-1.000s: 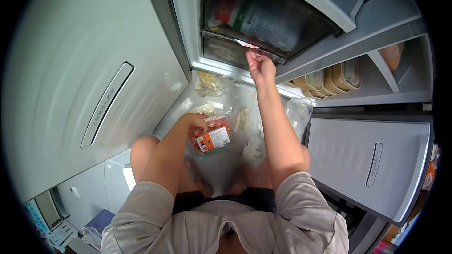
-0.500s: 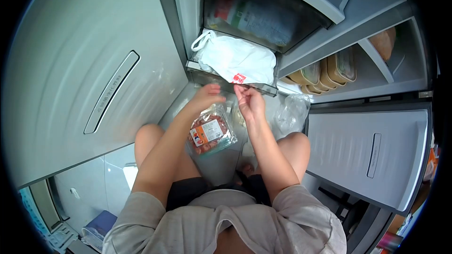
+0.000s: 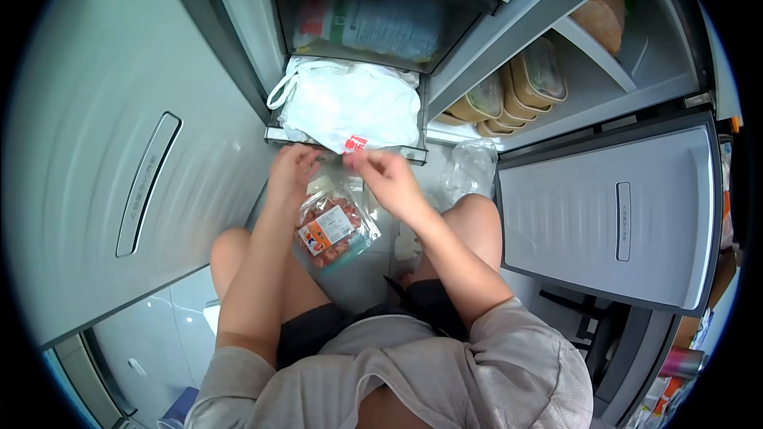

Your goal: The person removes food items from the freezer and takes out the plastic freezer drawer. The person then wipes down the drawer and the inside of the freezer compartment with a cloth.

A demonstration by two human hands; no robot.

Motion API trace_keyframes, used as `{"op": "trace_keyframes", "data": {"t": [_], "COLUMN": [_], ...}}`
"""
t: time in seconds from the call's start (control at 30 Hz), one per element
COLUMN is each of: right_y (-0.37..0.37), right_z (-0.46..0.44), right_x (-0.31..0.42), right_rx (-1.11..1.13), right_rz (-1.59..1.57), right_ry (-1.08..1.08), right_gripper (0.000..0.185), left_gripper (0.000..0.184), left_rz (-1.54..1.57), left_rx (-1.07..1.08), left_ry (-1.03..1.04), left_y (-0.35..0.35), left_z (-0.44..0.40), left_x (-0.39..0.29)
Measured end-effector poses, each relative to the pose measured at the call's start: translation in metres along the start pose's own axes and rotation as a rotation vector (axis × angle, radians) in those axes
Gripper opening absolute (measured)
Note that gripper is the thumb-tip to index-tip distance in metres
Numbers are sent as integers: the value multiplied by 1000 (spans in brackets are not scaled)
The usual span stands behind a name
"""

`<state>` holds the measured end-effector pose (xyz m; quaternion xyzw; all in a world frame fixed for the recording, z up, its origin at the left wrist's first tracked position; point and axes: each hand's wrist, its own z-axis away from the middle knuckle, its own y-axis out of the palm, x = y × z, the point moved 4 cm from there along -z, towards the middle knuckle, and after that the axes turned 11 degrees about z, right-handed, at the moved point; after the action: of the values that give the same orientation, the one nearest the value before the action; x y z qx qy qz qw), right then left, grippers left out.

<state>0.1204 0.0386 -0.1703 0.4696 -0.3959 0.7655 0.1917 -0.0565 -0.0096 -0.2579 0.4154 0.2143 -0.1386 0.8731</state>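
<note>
White bag before them, left hand and right hand curl, grip unclear.

A private home, by every visible sign: a person in a short-sleeved grey top and dark shorts sits low before an open refrigerator, its pale left door and right panel standing wide. A white plastic bag lies in the extended lower drawer; lidded tan containers fill a side compartment. A labelled clear food pack rests on grey floor tiles. Whether the room is a kitchen cannot be told.
</note>
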Motion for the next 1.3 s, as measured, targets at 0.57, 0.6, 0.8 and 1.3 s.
{"op": "trace_keyframes", "data": {"t": [0.57,0.6,0.8,1.3], "right_y": [-50,-60,-78,-17], "right_z": [-104,-93,-65,41], "right_x": [65,82,107,128], "right_rx": [-680,-661,-741,-398], "right_rz": [547,426,67,290], "right_ry": [-370,-352,-527,-988], "right_gripper": [24,22,23,7], "left_gripper": [9,8,11,35], "left_rz": [91,77,89,-373], "left_rx": [30,44,38,196], "left_ry": [-77,-67,-75,-16], "left_y": [-16,-11,-9,-24], "left_z": [-8,-3,0,-15], "left_x": [-15,-16,-17,-36]}}
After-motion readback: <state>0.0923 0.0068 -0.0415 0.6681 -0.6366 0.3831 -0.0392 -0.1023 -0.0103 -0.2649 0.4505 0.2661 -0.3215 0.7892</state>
